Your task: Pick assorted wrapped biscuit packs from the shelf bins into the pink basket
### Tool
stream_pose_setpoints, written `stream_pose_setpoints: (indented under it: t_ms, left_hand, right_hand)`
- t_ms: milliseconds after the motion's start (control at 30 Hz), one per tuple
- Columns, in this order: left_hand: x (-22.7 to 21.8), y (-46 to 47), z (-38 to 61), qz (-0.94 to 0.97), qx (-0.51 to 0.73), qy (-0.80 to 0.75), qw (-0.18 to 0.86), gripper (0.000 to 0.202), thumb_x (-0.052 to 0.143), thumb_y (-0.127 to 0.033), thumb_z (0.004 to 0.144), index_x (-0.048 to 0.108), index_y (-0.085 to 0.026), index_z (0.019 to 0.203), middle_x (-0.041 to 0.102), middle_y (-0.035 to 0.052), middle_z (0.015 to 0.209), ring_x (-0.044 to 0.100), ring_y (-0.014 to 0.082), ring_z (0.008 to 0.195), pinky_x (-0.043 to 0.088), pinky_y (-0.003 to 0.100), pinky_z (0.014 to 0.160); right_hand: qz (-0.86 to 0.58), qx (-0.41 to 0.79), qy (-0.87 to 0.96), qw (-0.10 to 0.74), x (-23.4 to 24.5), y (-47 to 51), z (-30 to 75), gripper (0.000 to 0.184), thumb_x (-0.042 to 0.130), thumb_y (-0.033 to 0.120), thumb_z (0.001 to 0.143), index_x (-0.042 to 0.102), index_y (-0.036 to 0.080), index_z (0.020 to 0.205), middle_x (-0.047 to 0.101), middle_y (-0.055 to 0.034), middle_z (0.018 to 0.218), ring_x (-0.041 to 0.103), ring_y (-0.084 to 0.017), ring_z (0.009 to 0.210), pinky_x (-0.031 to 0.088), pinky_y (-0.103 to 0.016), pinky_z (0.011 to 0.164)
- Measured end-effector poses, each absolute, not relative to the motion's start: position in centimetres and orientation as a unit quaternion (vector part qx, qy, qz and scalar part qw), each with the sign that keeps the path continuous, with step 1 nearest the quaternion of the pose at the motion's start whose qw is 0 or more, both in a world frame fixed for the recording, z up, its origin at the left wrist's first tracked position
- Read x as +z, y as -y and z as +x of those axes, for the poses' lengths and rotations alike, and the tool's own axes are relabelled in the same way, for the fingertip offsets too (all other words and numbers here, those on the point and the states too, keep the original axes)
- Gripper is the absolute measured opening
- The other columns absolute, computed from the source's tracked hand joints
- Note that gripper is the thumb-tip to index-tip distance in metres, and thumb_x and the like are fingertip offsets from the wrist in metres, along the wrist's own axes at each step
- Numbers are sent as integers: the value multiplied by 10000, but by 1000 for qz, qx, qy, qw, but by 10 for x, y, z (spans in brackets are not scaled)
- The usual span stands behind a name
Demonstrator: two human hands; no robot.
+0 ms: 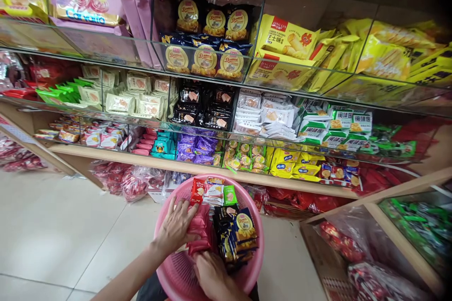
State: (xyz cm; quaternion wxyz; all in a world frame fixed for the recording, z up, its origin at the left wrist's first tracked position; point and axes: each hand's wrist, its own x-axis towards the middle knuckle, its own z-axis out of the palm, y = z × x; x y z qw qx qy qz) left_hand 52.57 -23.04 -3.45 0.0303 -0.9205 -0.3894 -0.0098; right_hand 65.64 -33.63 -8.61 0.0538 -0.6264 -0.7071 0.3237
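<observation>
A round pink plastic basket [169,207] sits low in front of me, holding several snack packets: red and white ones [206,191], a green one [230,194], dark blue and black ones [236,235] and a stack of pink packets [200,230]. My left hand [175,228] lies inside the basket with fingers spread on the pink packets. My right hand [211,273] is at the basket's near side, its fingers curled on the lower end of the pink packets beside the dark ones.
Glass-fronted wooden shelves [197,165] full of snack packets rise ahead: yellow boxes [286,46], dark cookie packs [212,37], pink packs [84,2]. A wooden bin [384,230] with wrapped sweets stands at right. Bagged red sweets [123,181] lie under the shelf. Tiled floor [52,230] at left.
</observation>
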Motion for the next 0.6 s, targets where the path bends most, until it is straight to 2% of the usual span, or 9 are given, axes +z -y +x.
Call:
stream_pose_setpoints:
  t_ms: [133,333,467,600]
  left_hand:
    - [-35,234,529,-919,-15,391,55,789,633,-574,673,416,-188,1326,557,155,1188,489,326,1131,208,577,1058]
    - [-40,238,534,-919,-39,387,60,736,638,-482,718,375,-214,1351,553,139,1203,499,304,1122,226,557,1053]
    - [-47,238,532,-910,-65,406,48,823,649,-503,698,338,-141,1368,561,152,1187,489,309,1127,198,561,1059]
    - [-49,236,528,-912,-88,400,13,858,601,-592,692,325,-151,1375,566,143,1187,496,305,1122,196,557,1053]
  right_hand:
    - [-628,322,709,9,-73,328,654,337,381,117,841,626,168,1066,683,-122,1023,639,-260,953,488,-349,822]
    - [-631,330,702,10,-67,322,651,341,395,109,844,617,147,1100,668,-124,1069,618,-267,1008,474,-352,879]
    - [-638,333,695,7,-70,323,651,296,440,141,838,631,153,1064,670,-122,1057,621,-273,994,478,-366,870]
    - [-631,351,691,14,-65,326,655,295,486,148,816,626,145,1076,657,-131,1081,602,-283,1024,462,-385,894]
